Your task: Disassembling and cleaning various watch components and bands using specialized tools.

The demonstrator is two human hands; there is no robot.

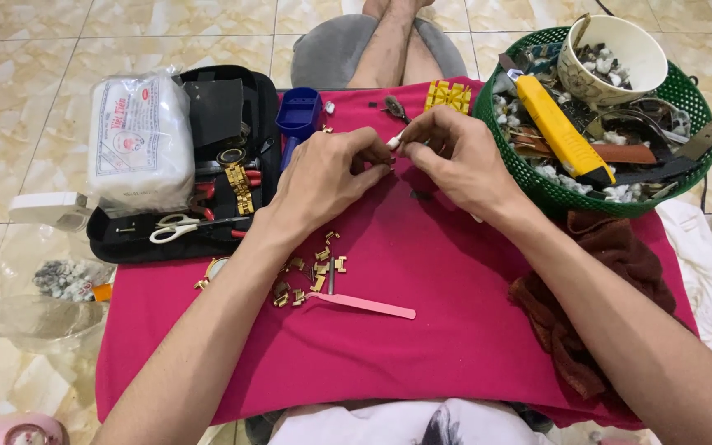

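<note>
Magenta cloth (pixel 455 288) over a low table, green basket (pixel 537 191) at its right corner, left hand (pixel 323 177) and right hand (pixel 455 161) meeting at the cloth's far middle, both with fingers closed on a small white piece (pixel 394 142), gold links (pixel 311 276) scattered near the left forearm.

We've got a hot pink cloth (pixel 422 330) over the work surface, gold watch links (pixel 311 276) on it, a pale pink tweezer (pixel 364 306), a yellow utility knife (pixel 560 132) in a green basket (pixel 562 200), a blue tray (pixel 299 112), a black tool case (pixel 125 239), and cream marbled floor tiles (pixel 35 99).
</note>
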